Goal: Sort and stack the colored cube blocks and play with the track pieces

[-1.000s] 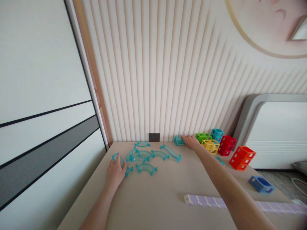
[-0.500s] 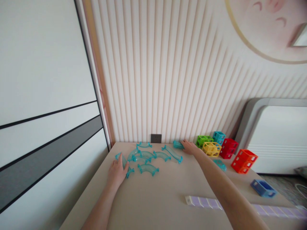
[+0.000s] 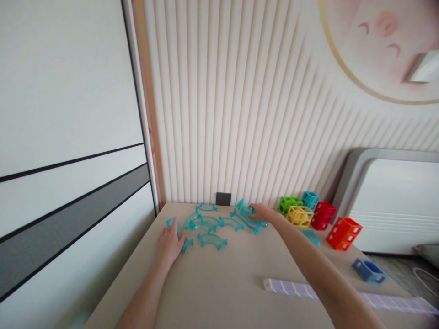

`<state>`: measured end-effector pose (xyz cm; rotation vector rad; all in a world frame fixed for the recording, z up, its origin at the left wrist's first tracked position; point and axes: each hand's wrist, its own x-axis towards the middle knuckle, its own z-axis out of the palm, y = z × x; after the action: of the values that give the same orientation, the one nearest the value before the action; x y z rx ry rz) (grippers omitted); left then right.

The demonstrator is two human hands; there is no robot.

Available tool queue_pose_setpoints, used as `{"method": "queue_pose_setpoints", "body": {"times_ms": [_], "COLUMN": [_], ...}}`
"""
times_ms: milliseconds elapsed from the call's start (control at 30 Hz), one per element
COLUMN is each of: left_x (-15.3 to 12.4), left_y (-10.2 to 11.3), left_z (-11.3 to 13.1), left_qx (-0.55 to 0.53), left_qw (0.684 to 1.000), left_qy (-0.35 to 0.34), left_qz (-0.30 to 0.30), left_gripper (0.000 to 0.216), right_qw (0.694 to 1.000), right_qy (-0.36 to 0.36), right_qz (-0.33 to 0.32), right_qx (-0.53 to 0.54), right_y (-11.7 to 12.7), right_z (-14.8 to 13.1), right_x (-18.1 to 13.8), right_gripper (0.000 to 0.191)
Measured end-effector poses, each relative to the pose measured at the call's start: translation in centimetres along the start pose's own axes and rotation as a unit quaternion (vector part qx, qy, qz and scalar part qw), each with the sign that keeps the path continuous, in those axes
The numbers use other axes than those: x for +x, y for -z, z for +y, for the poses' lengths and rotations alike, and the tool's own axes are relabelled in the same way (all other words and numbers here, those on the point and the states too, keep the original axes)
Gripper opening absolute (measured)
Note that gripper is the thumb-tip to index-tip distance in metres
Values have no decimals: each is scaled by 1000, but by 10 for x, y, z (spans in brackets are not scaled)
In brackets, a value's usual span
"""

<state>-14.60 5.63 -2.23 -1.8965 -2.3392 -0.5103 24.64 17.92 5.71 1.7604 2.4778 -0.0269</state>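
At the left end of a group of translucent teal track pieces, my left hand (image 3: 169, 244) grips a curved track piece (image 3: 175, 225), covering its middle. My right hand (image 3: 262, 213) reaches to the back of the table, its fingers closed on a teal track piece (image 3: 244, 208). That piece lies over or against a long teal track piece (image 3: 252, 223), and the overlap hides part of both. Between my hands lie several more curved pieces, among them an arched one (image 3: 211, 240) in front and another (image 3: 232, 223) behind it.
Right of my right arm stand magnetic-looking frame cubes: green (image 3: 288, 204), yellow (image 3: 300, 216), red (image 3: 323, 215) and orange (image 3: 344, 234). A blue frame (image 3: 369, 271) sits near the right edge. A purple strip (image 3: 291, 289) passes under my right forearm. A ribbed wall (image 3: 222, 114) borders the table (image 3: 206, 292).
My right hand has moved left with its track piece, which has turned and now meets the long piece. My left hand stays in place on its curved piece. The view has shifted slightly.
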Motion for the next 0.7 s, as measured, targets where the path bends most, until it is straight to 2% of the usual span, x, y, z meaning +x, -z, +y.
{"method": "queue_pose_setpoints", "body": {"times_ms": [200, 467, 567, 700], "left_x": [-1, -1, -2, -2], "left_y": [2, 1, 2, 4], "left_z": [1, 0, 1, 1], "left_qx": [0, -9, -13, -9], "left_qw": [1000, 1000, 1000, 1000], "left_qy": [3, 6, 5, 7], "left_qz": [-3, -8, -10, -17], "left_gripper": [60, 59, 60, 60], "right_qw": [1000, 992, 988, 986], "right_qy": [11, 128, 154, 167], "right_qz": [25, -4, -6, 9], "right_qx": [-8, -20, -16, -6], "right_y": [24, 30, 32, 37], "right_z": [-42, -118, -134, -140], "right_x": [6, 15, 18, 16], "right_gripper": [45, 43, 45, 46]}}
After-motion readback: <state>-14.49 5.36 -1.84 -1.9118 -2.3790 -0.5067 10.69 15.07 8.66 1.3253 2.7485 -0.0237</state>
